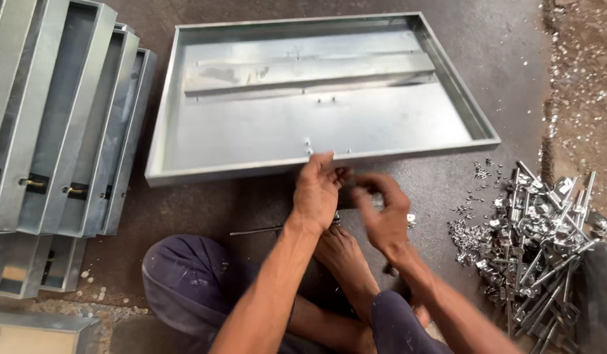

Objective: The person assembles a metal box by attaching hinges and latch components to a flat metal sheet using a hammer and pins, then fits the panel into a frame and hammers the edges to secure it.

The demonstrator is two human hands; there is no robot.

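metal workshop, galv. sheet tray (160, 131) on dirt floor, stacked panels (61, 124), hardware pile (532, 223)

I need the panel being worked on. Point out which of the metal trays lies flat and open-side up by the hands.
It is the big shallow metal tray lying flat before both hands. The other trays lean stacked on edge at the left.

The shallow galvanized steel tray (251, 131) lies flat on the floor, open side up, at 12 o'clock from the person. It is rectangular, with low upright walls, and a flat metal strip (310, 69) lies fixed along its far half. Two small bolts (308, 145) stand at the near wall, just at the left hand's (315, 193) fingertips.
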